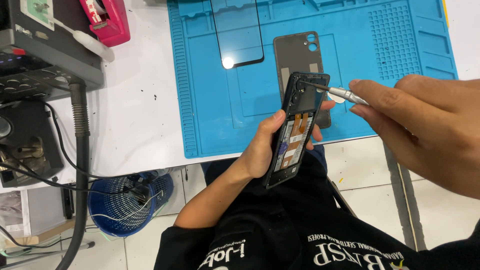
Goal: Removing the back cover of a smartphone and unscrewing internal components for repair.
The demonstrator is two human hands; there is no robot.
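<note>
My left hand grips an opened phone with its back cover off, showing the battery and an orange flex cable. My right hand pinches a thin silver screwdriver. The tip of the tool touches the phone's top end near the camera area. Behind the phone, a grey back cover lies flat on the blue work mat. A black glass screen panel rests on the mat to the left of the cover.
A pink tape dispenser and a grey bench device with cables sit at the left on the white table. A blue mesh bin stands on the tiled floor below the table edge.
</note>
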